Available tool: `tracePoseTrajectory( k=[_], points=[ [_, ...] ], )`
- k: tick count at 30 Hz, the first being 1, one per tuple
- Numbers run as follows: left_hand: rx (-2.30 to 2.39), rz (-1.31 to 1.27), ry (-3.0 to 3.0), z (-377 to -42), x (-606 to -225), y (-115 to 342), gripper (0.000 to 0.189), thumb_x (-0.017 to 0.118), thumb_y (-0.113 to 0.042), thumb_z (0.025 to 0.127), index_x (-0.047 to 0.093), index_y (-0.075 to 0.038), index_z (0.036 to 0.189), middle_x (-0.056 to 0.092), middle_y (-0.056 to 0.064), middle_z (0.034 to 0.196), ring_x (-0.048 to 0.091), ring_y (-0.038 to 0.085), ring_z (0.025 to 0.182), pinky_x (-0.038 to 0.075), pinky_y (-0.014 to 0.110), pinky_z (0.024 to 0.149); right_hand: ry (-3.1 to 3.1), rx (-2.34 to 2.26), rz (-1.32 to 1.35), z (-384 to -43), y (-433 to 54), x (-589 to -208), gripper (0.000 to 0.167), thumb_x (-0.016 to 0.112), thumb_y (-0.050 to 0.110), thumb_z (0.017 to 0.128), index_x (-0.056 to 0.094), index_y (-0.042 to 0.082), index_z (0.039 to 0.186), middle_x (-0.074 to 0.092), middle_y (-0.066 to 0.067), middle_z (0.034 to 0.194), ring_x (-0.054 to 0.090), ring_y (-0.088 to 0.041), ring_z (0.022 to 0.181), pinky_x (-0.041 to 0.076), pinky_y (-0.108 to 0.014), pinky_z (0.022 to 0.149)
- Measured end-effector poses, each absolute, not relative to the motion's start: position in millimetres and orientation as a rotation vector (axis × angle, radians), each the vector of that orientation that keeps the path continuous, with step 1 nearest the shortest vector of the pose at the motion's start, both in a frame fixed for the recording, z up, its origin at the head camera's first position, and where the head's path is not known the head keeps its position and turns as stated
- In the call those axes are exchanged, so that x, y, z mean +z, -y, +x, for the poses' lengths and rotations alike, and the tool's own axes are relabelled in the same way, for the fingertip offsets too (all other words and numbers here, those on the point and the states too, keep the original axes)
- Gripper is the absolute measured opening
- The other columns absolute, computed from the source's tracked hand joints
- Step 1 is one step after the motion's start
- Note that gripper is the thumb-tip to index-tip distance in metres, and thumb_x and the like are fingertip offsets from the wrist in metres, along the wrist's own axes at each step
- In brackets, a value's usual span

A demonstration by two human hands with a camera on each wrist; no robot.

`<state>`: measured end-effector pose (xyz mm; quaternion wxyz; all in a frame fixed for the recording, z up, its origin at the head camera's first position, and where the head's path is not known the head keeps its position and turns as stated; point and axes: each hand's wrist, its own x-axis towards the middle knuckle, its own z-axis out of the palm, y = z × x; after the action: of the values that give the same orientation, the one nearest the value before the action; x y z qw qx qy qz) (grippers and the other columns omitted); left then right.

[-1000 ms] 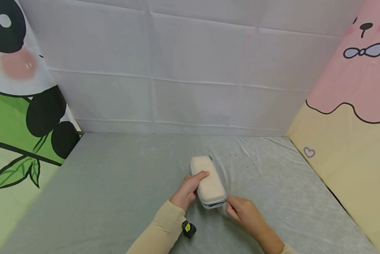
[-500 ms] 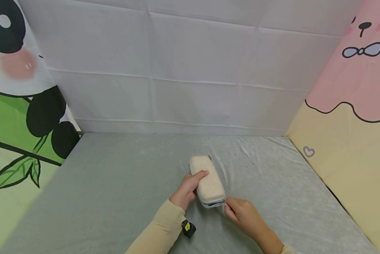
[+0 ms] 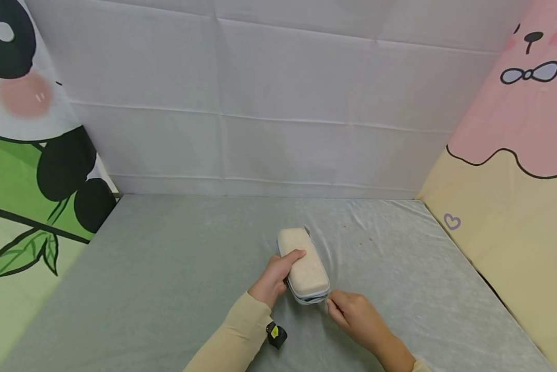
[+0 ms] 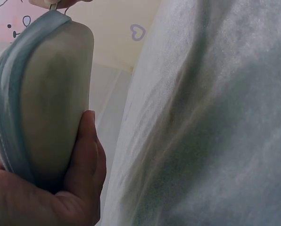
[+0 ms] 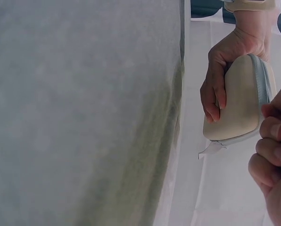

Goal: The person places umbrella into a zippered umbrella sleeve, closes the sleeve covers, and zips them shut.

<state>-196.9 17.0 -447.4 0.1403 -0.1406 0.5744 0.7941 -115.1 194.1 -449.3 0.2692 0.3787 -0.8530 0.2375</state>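
Note:
My left hand grips an oblong cream zippered case, thumb across its top and fingers curled underneath. A light blue zipper band runs round its side. At the case's near end a narrow dark gap shows along the band in the head view. With its fingers curled, my right hand pinches the metal zipper pull at the near right corner. In the right wrist view, a small pale fabric tab sticks out from the case's other end.
A grey-green cloth covers the table, with a few small brown specks to the right of the case. White sheeting hangs behind. Printed cartoon panels stand at left and right. A black device sits at the left wrist.
The right hand and the case's near end have shifted very slightly left. Both hands keep their hold, and the dark gap at the near end looks much the same.

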Motion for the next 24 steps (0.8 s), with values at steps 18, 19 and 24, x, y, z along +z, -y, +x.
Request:
tracePoseTrajectory(
  k=[18, 19, 24],
  points=[
    [2.306, -0.405, -1.659, -195.8, -450.0, -18.3, 0.059, 0.073, -0.022, 0.079, 0.039, 0.01, 0.116, 0.054, 0.016, 0.1, 0.055, 0.024, 0.085, 0.045, 0.04, 0.083, 2.285, 0.63, 1.073, -112.7, -186.3, -449.7, 0.028, 0.064, -0.001, 0.079, 0.044, 0.017, 0.07, 0.03, 0.015, 0.059, 0.026, 0.007, 0.052, 0.023, -0.006, 0.045],
    [2.308, -0.406, -1.659, -196.1, -450.1, -18.4, 0.059, 0.073, -0.022, 0.078, 0.04, 0.01, 0.116, 0.054, 0.016, 0.099, 0.055, 0.023, 0.084, 0.045, 0.04, 0.083, 2.285, 0.635, 1.073, -112.6, -186.1, -449.8, 0.028, 0.064, -0.001, 0.079, 0.044, 0.017, 0.071, 0.031, 0.015, 0.059, 0.026, 0.007, 0.052, 0.023, -0.006, 0.045],
    [2.301, -0.412, -1.669, -196.1, -449.7, -17.6, 0.059, 0.073, -0.022, 0.078, 0.04, 0.01, 0.115, 0.054, 0.015, 0.098, 0.055, 0.023, 0.083, 0.046, 0.039, 0.082, 2.284, 0.639, 1.087, -112.7, -185.7, -449.9, 0.026, 0.062, 0.001, 0.083, 0.045, 0.017, 0.072, 0.032, 0.015, 0.06, 0.027, 0.006, 0.052, 0.024, -0.006, 0.046]
  ],
)
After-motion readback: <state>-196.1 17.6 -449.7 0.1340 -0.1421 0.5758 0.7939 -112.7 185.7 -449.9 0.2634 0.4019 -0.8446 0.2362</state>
